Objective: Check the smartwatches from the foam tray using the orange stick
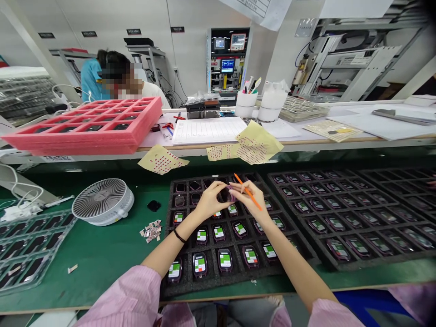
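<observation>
A small dark watch-like device with a purple rim (226, 195) is held between my two hands above a black foam tray (213, 254). The fingers and thumb of my left hand (213, 199) grip its left side. My right hand (250, 197) touches its right edge with the fingertips and also holds an orange stick (248, 191), which slants across the fingers. In the tray's compartments lie several similar devices, many with green and white labels on their faces. Part of the tray is hidden under my forearms.
Left of the tray are a round grey fan (102, 201), a black piece (154, 205) and a pile of small strips (151, 231). A second foam tray (306, 247) adjoins at right. Above, a shelf holds a pink foam tray (132, 141). Two people are behind it; another person's fingers show at far right.
</observation>
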Motion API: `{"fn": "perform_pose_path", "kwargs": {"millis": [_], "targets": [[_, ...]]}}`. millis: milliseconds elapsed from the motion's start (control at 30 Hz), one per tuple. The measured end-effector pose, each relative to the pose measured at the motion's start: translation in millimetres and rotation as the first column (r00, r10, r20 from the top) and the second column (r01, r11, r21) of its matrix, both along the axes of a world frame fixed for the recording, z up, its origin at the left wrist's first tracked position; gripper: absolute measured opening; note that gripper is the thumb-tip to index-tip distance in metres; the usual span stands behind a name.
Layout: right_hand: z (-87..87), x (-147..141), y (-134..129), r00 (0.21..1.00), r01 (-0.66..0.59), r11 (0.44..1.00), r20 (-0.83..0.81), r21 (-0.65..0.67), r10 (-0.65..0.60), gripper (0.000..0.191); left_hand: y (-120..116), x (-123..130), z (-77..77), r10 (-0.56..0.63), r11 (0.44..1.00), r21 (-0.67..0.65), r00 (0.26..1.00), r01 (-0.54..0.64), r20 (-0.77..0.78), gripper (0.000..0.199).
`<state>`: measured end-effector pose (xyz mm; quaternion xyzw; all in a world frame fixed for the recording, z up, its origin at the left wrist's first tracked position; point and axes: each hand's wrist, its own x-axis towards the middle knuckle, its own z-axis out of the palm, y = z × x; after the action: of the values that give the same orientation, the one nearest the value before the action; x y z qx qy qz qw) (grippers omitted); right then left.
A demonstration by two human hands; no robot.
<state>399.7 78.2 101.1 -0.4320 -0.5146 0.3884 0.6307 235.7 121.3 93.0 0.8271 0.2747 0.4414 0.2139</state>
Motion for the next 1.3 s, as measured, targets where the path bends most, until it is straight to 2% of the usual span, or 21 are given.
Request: {"fn": "perform_pose_path", "kwargs": {"millis": [133,300,433,633,867,1000,1100,1133,1200,1300], "targets": [[-4.7,-1,6,0.991,-0.116,0.990,-0.077,-0.082,0.109,0.047,-1,0,-2.6,0.009,1.000,-0.019,1.000,-0.009,-0.006,0.037],[0.9,0,2,0.956,-0.242,0.956,-0.211,-0.165,0.205,0.046,-6,2,0.3,-0.046,0.999,0.013,0.998,0.046,0.037,0.048],[4.1,2,-2,0.938,-0.252,0.957,-0.279,-0.145,0.205,0.046,-7,1,3.4,-0.048,0.998,-0.038,0.997,0.050,0.060,0.055],[6.2,3,-2,0.941,-0.234,0.960,-0.286,-0.156,0.182,0.045,-7,1,6.5,-0.086,0.990,-0.099,0.986,0.101,0.144,0.048],[2.1,5,1,0.958,-0.122,0.985,-0.275,-0.125,0.083,0.048,2,-3,4.2,0.084,0.930,-0.363,0.928,0.058,0.363,0.049],[-0.5,15,10,0.990,-0.040,0.991,-0.136,-0.126,0.022,0.048,12,-4,0.2,0.107,0.907,-0.418,0.935,0.048,0.338,0.049],[-2.2,44,29,0.991,0.087,0.994,0.113,-0.067,-0.079,0.045,25,8,-5.8,0.066,0.900,-0.435,0.978,0.027,0.197,0.050],[-3.5,58,37,0.966,0.146,0.989,0.221,-0.036,-0.135,0.043,29,15,-8.5,0.042,0.904,-0.428,0.993,0.010,0.112,0.050],[-8.0,84,51,0.832,0.308,0.951,0.480,0.014,-0.277,0.038,37,32,-14.7,0.000,0.921,-0.388,0.997,-0.031,-0.080,0.049],[-19.5,109,64,0.741,0.401,0.916,0.583,0.013,-0.333,0.035,43,61,-24.6,-0.006,0.947,-0.314,0.970,-0.073,-0.242,0.048]]}}
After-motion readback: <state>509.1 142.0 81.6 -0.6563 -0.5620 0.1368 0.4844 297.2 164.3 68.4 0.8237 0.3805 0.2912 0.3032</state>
